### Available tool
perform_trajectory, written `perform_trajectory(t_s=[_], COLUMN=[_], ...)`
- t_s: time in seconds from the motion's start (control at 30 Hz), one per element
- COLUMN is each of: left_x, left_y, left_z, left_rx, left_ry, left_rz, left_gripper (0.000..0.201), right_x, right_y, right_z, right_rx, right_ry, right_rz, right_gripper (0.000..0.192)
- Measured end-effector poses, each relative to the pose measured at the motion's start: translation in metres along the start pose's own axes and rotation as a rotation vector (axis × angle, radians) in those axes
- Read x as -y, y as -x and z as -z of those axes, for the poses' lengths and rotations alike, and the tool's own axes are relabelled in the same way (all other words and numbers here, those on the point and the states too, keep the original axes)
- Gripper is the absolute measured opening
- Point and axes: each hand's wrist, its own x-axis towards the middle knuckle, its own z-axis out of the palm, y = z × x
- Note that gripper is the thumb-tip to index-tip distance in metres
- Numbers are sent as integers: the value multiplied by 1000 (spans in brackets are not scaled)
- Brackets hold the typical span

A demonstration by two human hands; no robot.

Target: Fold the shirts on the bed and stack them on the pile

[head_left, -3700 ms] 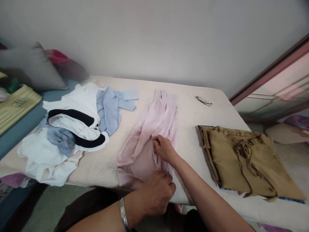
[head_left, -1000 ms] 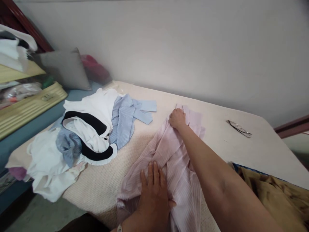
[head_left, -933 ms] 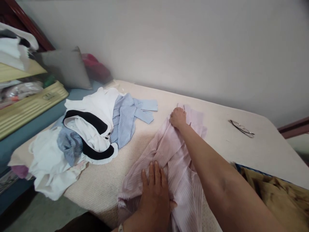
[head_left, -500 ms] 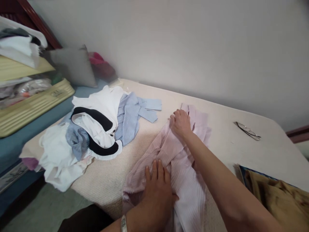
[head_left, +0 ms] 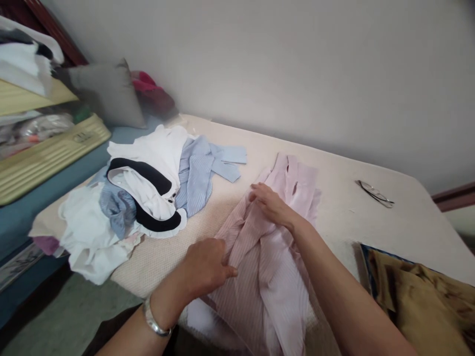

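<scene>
Touching the pink striped garment [head_left: 256,277] spread on a cream cover [head_left: 159,262], the left hand [head_left: 206,264] lies at its left edge and the right hand [head_left: 270,202] farther up, the two apart; whether either pinches the cloth I cannot tell. Left of it sit a white garment with black trim [head_left: 148,146] and a blue striped garment [head_left: 198,173]; to the right, eyeglasses [head_left: 374,194] and, nearer, a brown garment [head_left: 419,296].

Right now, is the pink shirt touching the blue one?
Apart. The head view shows it: a strip of cream cover lies between the pink shirt and the blue one.
</scene>
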Motion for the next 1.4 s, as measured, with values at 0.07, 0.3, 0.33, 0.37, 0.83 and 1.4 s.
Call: perform_trajectory(t_s=[0.07, 0.3, 0.33, 0.37, 0.83, 1.4], left_x=[-1, 26, 30, 32, 22, -1], left_y=[2, -4, -5, -6, 2, -13], left_z=[-2, 23, 27, 30, 33, 15], left_rx=[12, -68, -72, -59, 252, -167], left_ry=[-4, 16, 22, 29, -98, 28], left_rz=[-27, 79, 93, 93, -65, -185], left_gripper=[46, 11, 15, 17, 26, 27], right_x=[16, 46, 45, 44, 54, 58], right_y=[13, 39, 40, 40, 39, 65], right_z=[2, -24, -27, -28, -24, -4], right_rx=[57, -1, 1, 3, -71, -209], right_ry=[-30, -28, -32, -39, -33, -122], right_rz=[102, 52, 40, 33, 57, 22], right_gripper=[22, 11, 10, 10, 13, 23])
